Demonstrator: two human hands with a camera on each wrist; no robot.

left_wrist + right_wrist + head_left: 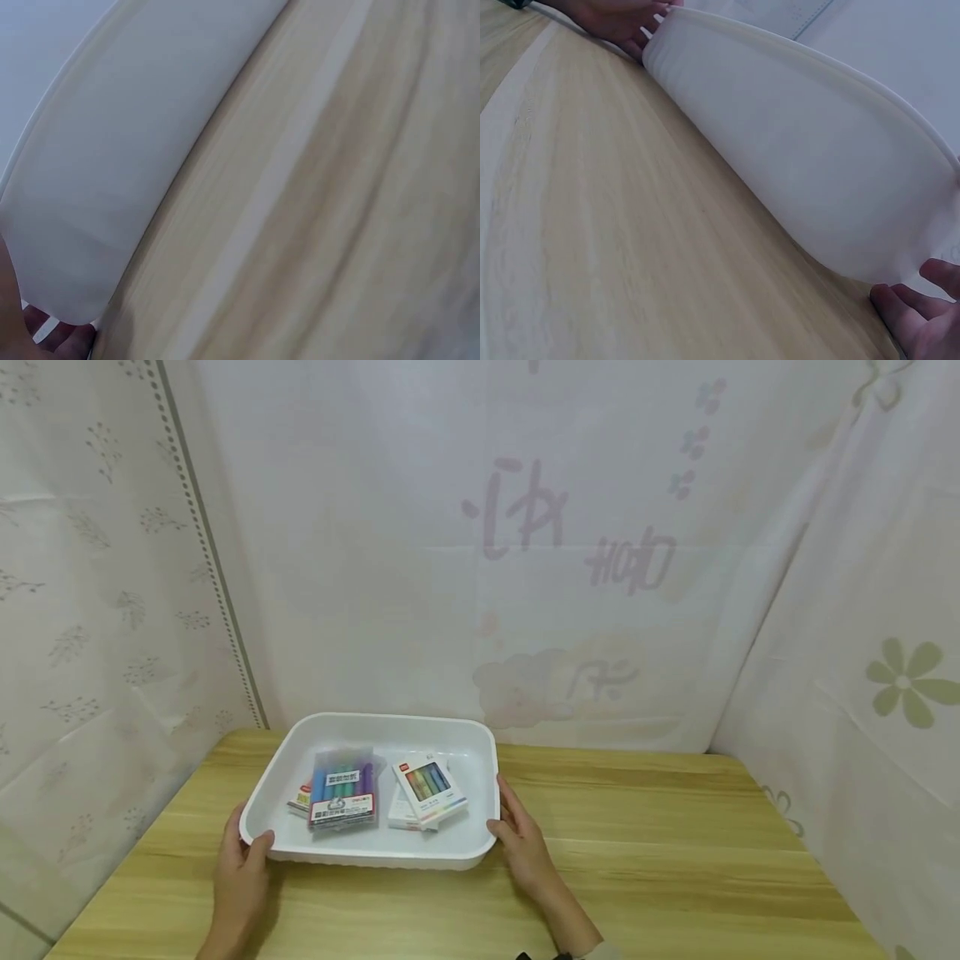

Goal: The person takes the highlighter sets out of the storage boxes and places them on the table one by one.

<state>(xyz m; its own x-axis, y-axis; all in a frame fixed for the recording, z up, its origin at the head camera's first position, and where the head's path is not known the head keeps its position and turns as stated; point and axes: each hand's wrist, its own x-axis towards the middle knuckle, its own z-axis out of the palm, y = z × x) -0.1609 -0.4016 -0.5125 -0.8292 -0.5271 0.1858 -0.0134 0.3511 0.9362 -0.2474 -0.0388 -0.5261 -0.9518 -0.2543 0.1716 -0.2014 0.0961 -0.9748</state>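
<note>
One white tray (375,728), gripped between left hand (242,878) and right hand (527,850) over the worktop (660,860); I can't tell if its base touches. Inside, nearer the left hand: clear pack of coloured sticks (342,787). Nearer the right: windowed white box (430,788), overlapping a second box (401,812).

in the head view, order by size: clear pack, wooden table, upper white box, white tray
Largest to smallest:
1. wooden table
2. white tray
3. clear pack
4. upper white box, somewhat smaller than the pack
</note>
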